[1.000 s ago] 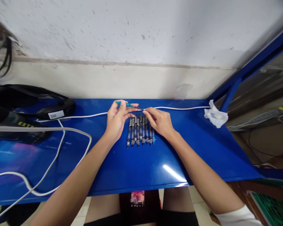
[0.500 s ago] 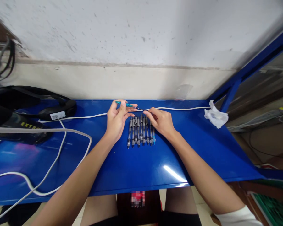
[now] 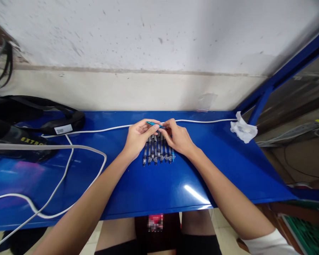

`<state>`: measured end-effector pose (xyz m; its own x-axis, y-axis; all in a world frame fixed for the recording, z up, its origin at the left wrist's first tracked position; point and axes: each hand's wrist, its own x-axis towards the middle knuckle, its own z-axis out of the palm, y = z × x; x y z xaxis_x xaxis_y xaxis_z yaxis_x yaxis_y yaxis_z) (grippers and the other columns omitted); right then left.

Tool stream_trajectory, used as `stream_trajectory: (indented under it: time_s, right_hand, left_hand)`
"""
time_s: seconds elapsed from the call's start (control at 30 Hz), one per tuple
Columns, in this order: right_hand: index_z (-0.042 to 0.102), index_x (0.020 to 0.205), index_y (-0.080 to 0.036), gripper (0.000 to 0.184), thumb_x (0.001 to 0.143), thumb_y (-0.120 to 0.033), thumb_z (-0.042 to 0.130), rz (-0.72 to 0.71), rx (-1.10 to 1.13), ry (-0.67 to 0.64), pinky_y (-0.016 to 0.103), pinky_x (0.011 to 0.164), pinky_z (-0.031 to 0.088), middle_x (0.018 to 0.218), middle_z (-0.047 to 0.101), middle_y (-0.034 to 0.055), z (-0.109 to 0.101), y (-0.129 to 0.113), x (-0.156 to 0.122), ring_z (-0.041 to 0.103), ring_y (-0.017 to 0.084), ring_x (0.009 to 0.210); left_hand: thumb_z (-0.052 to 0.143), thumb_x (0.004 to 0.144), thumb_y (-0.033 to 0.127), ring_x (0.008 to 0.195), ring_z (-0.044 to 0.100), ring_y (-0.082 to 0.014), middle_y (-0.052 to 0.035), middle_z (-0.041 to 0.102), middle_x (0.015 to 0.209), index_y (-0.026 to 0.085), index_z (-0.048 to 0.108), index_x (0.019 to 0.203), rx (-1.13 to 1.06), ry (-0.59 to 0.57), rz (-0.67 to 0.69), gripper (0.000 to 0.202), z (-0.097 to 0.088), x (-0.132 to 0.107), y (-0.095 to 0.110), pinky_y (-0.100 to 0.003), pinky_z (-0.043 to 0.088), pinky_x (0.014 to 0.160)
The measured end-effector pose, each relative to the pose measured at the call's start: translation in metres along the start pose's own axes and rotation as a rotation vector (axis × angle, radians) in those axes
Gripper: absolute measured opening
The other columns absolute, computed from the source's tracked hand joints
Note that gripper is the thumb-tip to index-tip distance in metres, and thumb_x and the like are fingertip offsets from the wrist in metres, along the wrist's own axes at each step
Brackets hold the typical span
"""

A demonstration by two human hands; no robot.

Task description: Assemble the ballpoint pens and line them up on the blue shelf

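Just above the blue tabletop, a teal pen (image 3: pixel 152 123) lies level between my two hands. My left hand (image 3: pixel 137 137) is closed on its teal part, thumb on top. The fingers of my right hand (image 3: pixel 178 136) pinch the dark end on the right; whether that is a separate piece or joined to the pen, I cannot tell. Beneath my fingers lies a row of several clear and black pens (image 3: pixel 156 153), side by side, their far ends partly hidden by my hands. A light-blue pen (image 3: pixel 173 156) sits at the row's right end.
Crumpled white tissue (image 3: pixel 244 128) lies at the right back. A black strapped headset-like item (image 3: pixel 61 122) occupies the left, by a black object lettered in yellow (image 3: pixel 33 140). White cables (image 3: pixel 102 161) loop over the left side and along the wall. A blue frame (image 3: pixel 263 101) stands right.
My hands have come together over the pens. The thin dark rod that showed between them is now mostly covered, and the teal pen has shifted right with my left hand.
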<state>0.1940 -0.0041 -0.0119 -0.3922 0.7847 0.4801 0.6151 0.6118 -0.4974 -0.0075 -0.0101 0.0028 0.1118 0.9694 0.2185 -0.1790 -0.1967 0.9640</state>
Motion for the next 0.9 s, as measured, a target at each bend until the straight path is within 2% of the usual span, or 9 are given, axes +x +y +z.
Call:
stream_trajectory:
  time_s: [0.13, 0.27, 0.43, 0.53, 0.63, 0.73, 0.9]
  right_hand:
    - [0.054, 0.113, -0.024, 0.022, 0.118, -0.044, 0.048, -0.033, -0.023, -0.012, 0.029, 0.064, 0.038, 0.099, 0.076, 0.0051, -0.0004, 0.0008, 0.0004, 0.069, 0.019, 0.076]
    - [0.060, 0.121, -0.024, 0.025, 0.120, -0.044, 0.044, -0.097, -0.049, -0.011, 0.029, 0.070, 0.043, 0.110, 0.074, 0.0072, -0.0038, -0.0018, 0.0020, 0.069, 0.019, 0.088]
    - [0.064, 0.130, -0.025, 0.031, 0.122, -0.043, 0.040, -0.095, -0.086, 0.007, 0.030, 0.071, 0.046, 0.111, 0.072, 0.0071, -0.0070, -0.0061, 0.0032, 0.069, 0.020, 0.093]
    - [0.061, 0.131, -0.025, 0.026, 0.119, -0.044, 0.048, -0.062, -0.031, 0.037, 0.030, 0.072, 0.047, 0.113, 0.074, 0.0067, -0.0045, -0.0046, 0.0021, 0.071, 0.021, 0.094]
    - [0.057, 0.123, -0.024, 0.022, 0.117, -0.045, 0.055, -0.032, 0.027, 0.058, 0.030, 0.071, 0.047, 0.109, 0.075, 0.0059, -0.0009, -0.0012, 0.0008, 0.071, 0.020, 0.089]
    - [0.057, 0.113, -0.024, 0.021, 0.118, -0.043, 0.050, -0.056, 0.008, 0.057, 0.030, 0.068, 0.044, 0.104, 0.071, 0.0050, -0.0007, -0.0002, 0.0010, 0.067, 0.019, 0.083]
    - [0.063, 0.117, -0.025, 0.027, 0.120, -0.043, 0.044, -0.094, -0.052, 0.042, 0.030, 0.069, 0.044, 0.103, 0.067, 0.0049, -0.0052, -0.0045, 0.0031, 0.063, 0.019, 0.083]
  left_hand:
    - [0.091, 0.090, 0.041, 0.088, 0.076, -0.0191, -0.0077, 0.084, 0.110, 0.023, 0.087, 0.105, 0.021, 0.008, 0.002, 0.024, -0.0033, 0.0011, -0.0017, -0.033, 0.063, 0.081]
    - [0.091, 0.091, 0.040, 0.086, 0.075, -0.0180, -0.0068, 0.085, 0.110, 0.025, 0.089, 0.106, 0.025, 0.010, 0.009, 0.022, -0.0068, 0.0015, -0.0047, -0.032, 0.063, 0.082]
    - [0.094, 0.088, 0.036, 0.104, 0.079, -0.0234, -0.0088, 0.085, 0.118, 0.025, 0.088, 0.116, -0.027, -0.001, 0.001, 0.031, -0.0077, 0.0002, -0.0036, -0.038, 0.063, 0.100]
    - [0.094, 0.088, 0.034, 0.115, 0.079, -0.0258, -0.0093, 0.086, 0.120, 0.025, 0.087, 0.120, -0.063, -0.011, -0.003, 0.034, -0.0067, -0.0009, -0.0012, -0.041, 0.060, 0.109]
    - [0.093, 0.088, 0.032, 0.118, 0.079, -0.0266, -0.0101, 0.086, 0.121, 0.024, 0.085, 0.122, -0.094, -0.018, 0.000, 0.035, -0.0065, -0.0012, 0.0002, -0.042, 0.059, 0.111]
    - [0.093, 0.089, 0.029, 0.120, 0.079, -0.0259, -0.0102, 0.085, 0.122, 0.023, 0.083, 0.122, -0.116, -0.034, 0.002, 0.035, -0.0073, -0.0008, -0.0001, -0.041, 0.059, 0.113]
    - [0.092, 0.089, 0.028, 0.120, 0.079, -0.0261, -0.0099, 0.085, 0.121, 0.023, 0.083, 0.121, -0.126, -0.031, 0.015, 0.034, -0.0084, 0.0000, -0.0015, -0.043, 0.059, 0.114]
